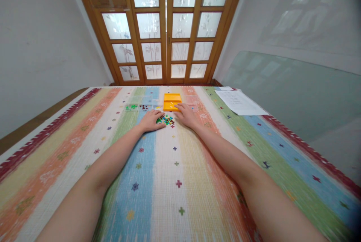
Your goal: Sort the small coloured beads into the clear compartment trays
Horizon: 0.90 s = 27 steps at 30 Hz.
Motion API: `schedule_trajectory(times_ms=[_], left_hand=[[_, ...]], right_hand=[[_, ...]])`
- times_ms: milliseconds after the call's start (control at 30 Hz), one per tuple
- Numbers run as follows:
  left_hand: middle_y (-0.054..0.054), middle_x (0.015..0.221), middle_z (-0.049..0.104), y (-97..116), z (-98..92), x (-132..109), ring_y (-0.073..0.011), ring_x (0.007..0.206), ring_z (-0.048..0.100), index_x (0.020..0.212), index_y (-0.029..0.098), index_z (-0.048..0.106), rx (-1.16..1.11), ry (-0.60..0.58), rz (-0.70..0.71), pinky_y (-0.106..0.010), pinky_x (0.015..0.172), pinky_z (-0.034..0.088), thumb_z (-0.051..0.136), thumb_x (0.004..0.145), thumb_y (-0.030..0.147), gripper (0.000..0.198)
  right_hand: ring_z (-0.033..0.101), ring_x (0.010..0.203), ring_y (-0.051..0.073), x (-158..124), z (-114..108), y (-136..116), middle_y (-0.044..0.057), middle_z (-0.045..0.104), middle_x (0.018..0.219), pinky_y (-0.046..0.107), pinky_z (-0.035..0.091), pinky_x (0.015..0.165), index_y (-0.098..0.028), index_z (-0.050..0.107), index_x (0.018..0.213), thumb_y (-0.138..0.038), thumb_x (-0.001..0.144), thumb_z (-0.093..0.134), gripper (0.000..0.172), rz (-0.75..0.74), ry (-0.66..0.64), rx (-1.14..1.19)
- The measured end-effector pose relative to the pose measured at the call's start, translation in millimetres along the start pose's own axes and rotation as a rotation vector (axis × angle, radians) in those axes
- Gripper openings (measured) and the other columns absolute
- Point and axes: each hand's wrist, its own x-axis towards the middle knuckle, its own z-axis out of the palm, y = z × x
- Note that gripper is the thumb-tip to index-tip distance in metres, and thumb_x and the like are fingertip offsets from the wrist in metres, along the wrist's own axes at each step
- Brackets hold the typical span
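Note:
A pile of small mixed-colour pieces [168, 120] lies on the striped tablecloth between my hands. My left hand [151, 121] rests at the pile's left side, fingers and thumb apart around its edge. Just beyond sits an open yellow box [172, 97] with a few small white pieces [171, 106] in its near half. My right hand [184, 115] is at the box's near right corner, its fingertips over the edge and its thumb apart from them. No held piece can be made out in either hand.
Left of the yellow box, a clear tray holds green pieces [131, 107] and dark brown pieces [144, 108]. Another clear tray [193, 108] stands to its right, partly behind my right hand. Printed paper sheets [239, 102] lie at the table's right, near a glass panel [282, 88].

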Motion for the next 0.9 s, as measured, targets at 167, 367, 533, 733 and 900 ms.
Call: schedule_trajectory(times_ms=[167,367,533,733,900], left_hand=[[-0.013,0.143,0.063,3,4.1,1,-0.0353,0.131,0.056,0.138,0.026,0.067,0.003,0.027,-0.042,-0.049,0.115,0.041,0.075,0.086,0.058,0.062],[-0.011,0.135,0.067,2,4.3,5,-0.0324,0.126,0.059,0.127,0.026,0.074,-0.010,0.032,-0.021,-0.047,0.112,0.044,0.069,0.093,0.051,0.043],[-0.013,0.127,0.070,-2,-1.7,7,-0.0309,0.120,0.062,0.124,0.024,0.076,-0.026,0.018,0.021,-0.046,0.108,0.047,0.065,0.097,0.048,0.037],[-0.011,0.128,0.070,-4,-4.3,6,-0.0290,0.121,0.063,0.128,0.026,0.074,-0.055,0.013,0.024,-0.045,0.109,0.048,0.062,0.099,0.039,0.034],[-0.009,0.137,0.068,4,-5.1,4,-0.0297,0.130,0.060,0.131,0.028,0.073,-0.067,-0.011,0.116,-0.048,0.116,0.044,0.060,0.100,0.036,0.035]], right_hand=[[0.059,0.130,0.029,-6,-1,-17,0.013,0.066,0.140,0.044,0.045,0.112,-0.024,0.065,0.143,-0.043,0.100,0.066,0.047,-0.157,-0.227,0.016],[0.060,0.124,0.031,-6,5,-30,0.015,0.068,0.134,0.043,0.045,0.108,-0.022,0.067,0.140,-0.047,0.098,0.070,0.049,-0.146,-0.227,-0.086],[0.063,0.112,0.027,-4,6,-29,0.014,0.071,0.118,0.038,0.046,0.099,-0.020,0.073,0.126,-0.045,0.104,0.062,0.035,-0.114,-0.204,-0.122],[0.062,0.108,0.025,-4,5,-23,0.012,0.070,0.114,0.034,0.046,0.095,-0.020,0.074,0.123,-0.039,0.106,0.061,0.029,-0.088,-0.207,-0.115],[0.063,0.110,0.024,-3,4,-15,0.011,0.071,0.114,0.033,0.045,0.097,-0.022,0.075,0.121,-0.032,0.107,0.058,0.025,-0.031,-0.204,-0.060]])
